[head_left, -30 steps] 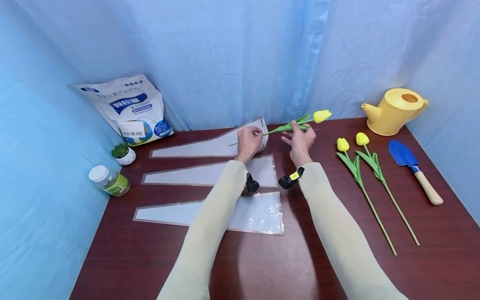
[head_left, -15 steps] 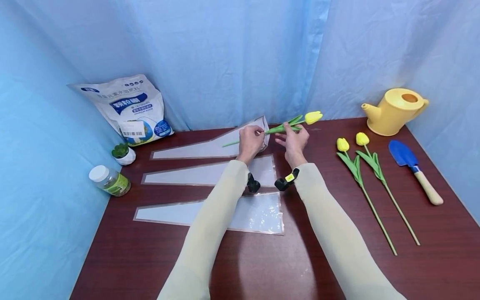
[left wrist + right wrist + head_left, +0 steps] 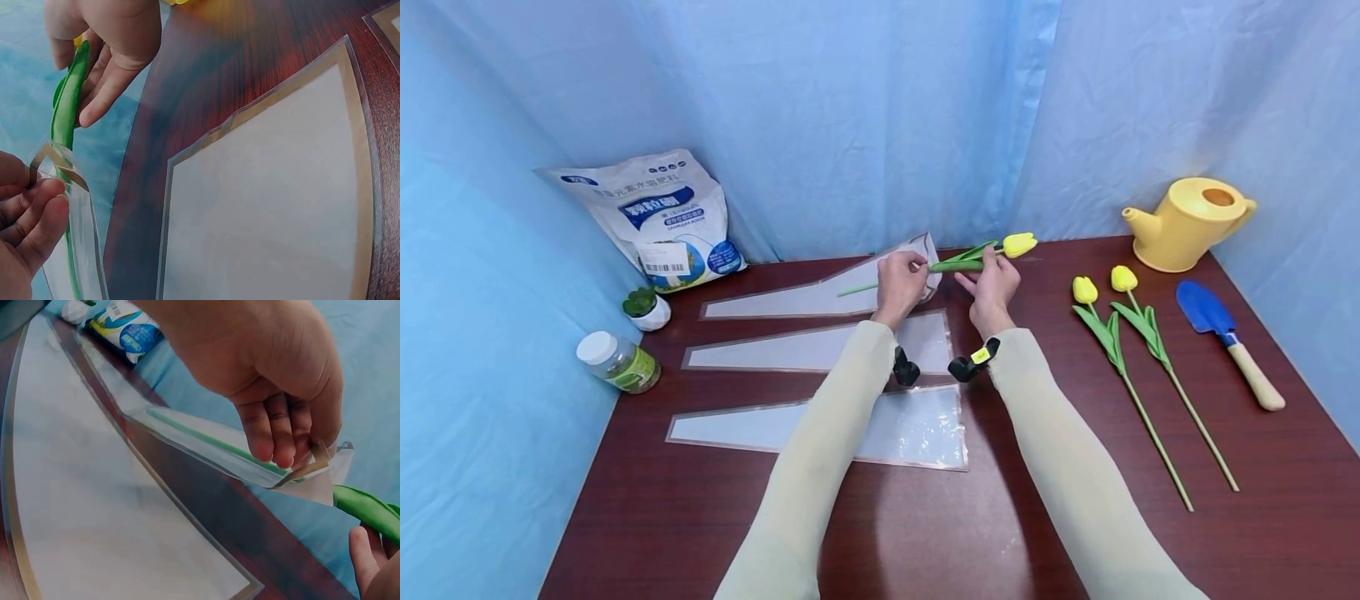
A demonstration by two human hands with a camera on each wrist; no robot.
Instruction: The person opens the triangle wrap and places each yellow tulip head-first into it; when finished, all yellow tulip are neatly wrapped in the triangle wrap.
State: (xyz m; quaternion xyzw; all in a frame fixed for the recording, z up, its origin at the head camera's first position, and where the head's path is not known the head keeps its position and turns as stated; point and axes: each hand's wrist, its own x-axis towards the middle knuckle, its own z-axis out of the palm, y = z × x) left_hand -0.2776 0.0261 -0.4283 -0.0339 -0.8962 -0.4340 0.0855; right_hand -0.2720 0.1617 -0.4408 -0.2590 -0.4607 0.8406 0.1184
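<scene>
My left hand [image 3: 901,287] pinches the open mouth of the farthest flower sleeve [image 3: 790,298], a clear tapered bag with a white face and brown border. A yellow tulip [image 3: 1019,244] lies with its stem inside that sleeve, its tip showing left of my left hand. My right hand [image 3: 995,292] grips the tulip by its green leaves [image 3: 70,103], just below the bloom. In the right wrist view the green stem shows through the sleeve film, and the leaves [image 3: 365,509] stand outside the mouth. Two more sleeves [image 3: 752,357] lie flat nearer to me.
Two yellow tulips [image 3: 1123,367] lie on the right, beside a blue trowel [image 3: 1206,308] and a yellow watering can [image 3: 1183,225]. On the left stand a fertilizer bag [image 3: 662,208], a small potted succulent [image 3: 647,310] and a white-lidded jar [image 3: 617,362]. Blue curtains [image 3: 820,125] bound the table.
My right hand has moved left with the tulip, and its stem has slid deeper into the sleeve. The bloom has tipped slightly lower. My left hand keeps its place at the mouth.
</scene>
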